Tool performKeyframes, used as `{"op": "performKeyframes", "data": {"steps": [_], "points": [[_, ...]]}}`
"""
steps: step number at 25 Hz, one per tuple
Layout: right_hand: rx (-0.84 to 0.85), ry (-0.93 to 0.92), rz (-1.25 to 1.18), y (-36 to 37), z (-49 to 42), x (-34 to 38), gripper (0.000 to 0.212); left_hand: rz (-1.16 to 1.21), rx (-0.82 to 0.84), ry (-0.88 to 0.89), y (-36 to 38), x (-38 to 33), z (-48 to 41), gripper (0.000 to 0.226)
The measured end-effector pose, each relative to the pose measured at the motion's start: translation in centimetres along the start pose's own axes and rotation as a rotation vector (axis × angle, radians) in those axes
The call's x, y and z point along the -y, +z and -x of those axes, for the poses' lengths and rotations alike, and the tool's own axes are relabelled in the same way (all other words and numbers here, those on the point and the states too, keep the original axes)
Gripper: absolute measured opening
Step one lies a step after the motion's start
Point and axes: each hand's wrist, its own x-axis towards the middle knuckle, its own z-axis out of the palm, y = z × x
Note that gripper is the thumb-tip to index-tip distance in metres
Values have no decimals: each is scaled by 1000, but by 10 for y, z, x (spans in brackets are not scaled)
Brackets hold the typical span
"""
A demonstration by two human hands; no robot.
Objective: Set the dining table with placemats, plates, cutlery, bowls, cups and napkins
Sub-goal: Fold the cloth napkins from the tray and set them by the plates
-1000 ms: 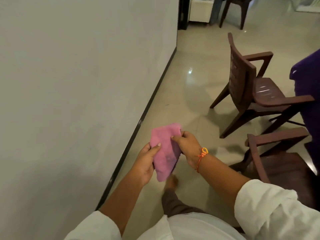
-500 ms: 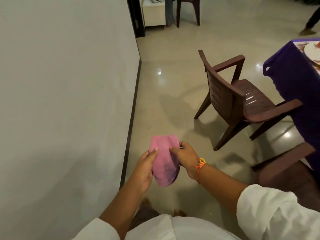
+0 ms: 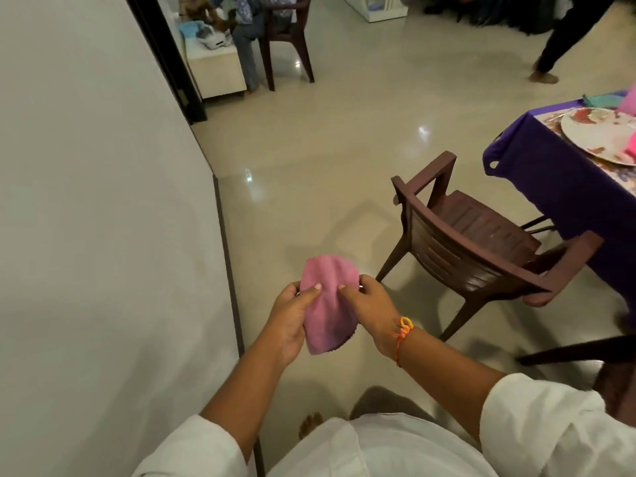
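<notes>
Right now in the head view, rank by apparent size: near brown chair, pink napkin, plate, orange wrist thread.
brown chair
pink napkin and plate: too alike to rank (plate farther, cropped)
orange wrist thread, smallest

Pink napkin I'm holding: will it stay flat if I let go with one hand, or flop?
Probably flops: the pink napkin already sags and curves between the left hand and right hand. Likely light, since fingertip pinches alone hold it.
</notes>
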Motion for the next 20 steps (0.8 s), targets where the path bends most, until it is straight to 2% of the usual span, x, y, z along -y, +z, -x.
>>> {"op": "performKeyframes", "data": {"steps": [4,9,16,20], "points": [[-105,-57,-69,7,-63,55,10,-66,143,-2,21,-76,-81,31],[-249,-111,-140,-16,-181,115,9,-115,268,-22,85,-150,-201,30],[-371,-35,-361,-73,-331,192,22,-267,397,-97,174,-246,-349,33],[-496,1,-450,-111,-397,218,19,-365,501,-123,236,-280,-418,40]]}}
